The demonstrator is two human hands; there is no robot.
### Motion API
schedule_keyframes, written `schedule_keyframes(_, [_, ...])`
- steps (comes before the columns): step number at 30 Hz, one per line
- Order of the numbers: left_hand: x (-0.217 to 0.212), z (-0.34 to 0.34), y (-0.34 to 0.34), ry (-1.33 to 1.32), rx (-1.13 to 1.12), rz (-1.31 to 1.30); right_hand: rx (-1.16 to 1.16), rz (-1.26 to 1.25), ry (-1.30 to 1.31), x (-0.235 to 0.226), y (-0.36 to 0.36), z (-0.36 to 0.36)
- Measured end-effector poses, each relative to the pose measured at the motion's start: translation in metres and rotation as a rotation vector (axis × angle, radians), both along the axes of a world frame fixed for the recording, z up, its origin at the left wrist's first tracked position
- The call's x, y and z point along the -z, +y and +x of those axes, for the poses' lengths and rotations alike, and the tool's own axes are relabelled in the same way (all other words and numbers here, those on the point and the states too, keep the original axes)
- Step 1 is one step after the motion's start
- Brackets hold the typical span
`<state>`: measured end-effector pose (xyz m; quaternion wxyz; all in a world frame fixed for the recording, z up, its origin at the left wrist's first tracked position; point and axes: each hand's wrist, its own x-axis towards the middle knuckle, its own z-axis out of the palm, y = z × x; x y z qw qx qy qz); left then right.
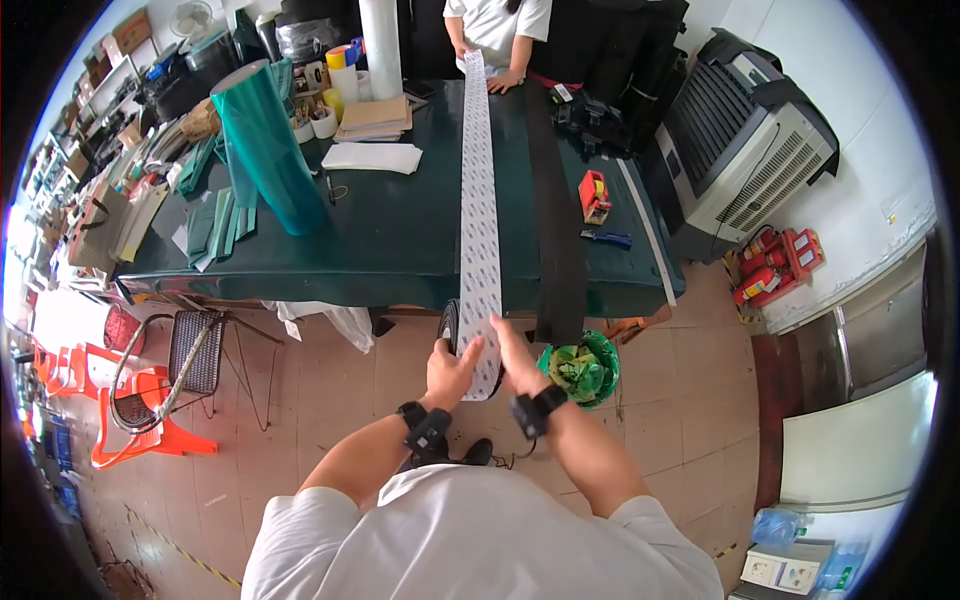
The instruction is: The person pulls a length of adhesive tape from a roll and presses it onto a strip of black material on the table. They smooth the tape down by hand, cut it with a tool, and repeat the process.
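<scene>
A long white strip with a small repeated print runs over the table from a co-worker at the far end to me. At its near end it joins a wide roll of the strip, whose dark side shows past the table's front edge. My left hand grips the roll's left side, thumb on the printed face. My right hand holds the right side, fingers fairly straight along the edge; its thumb is hard to make out. The co-worker's hand holds the far end.
Beside the strip a black band hangs over the front edge of the dark green table. A red tape dispenser and blue-handled tool lie right; a green film roll stands left. A green bin sits on the floor.
</scene>
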<state>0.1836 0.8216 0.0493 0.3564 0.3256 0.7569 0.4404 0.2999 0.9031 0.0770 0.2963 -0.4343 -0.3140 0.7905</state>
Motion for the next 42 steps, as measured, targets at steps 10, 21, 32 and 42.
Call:
schedule_keyframes(10, [-0.002, -0.011, 0.025, -0.703, -0.089, 0.001, -0.085, 0.102, -0.611, 0.008, 0.001, -0.013])
schedule_keyframes(21, [0.016, -0.010, 0.030, -0.204, -0.031, -0.139, -0.081, 0.274, -0.397, 0.034, 0.004, -0.002])
schedule_keyframes(32, [0.013, -0.030, 0.045, -0.704, 0.075, 0.058, -0.023, 0.211, -0.643, 0.040, 0.020, -0.023])
schedule_keyframes(42, [-0.002, -0.031, 0.066, -0.421, -0.002, -0.273, 0.024, 0.295, -0.706, 0.037, 0.022, -0.026])
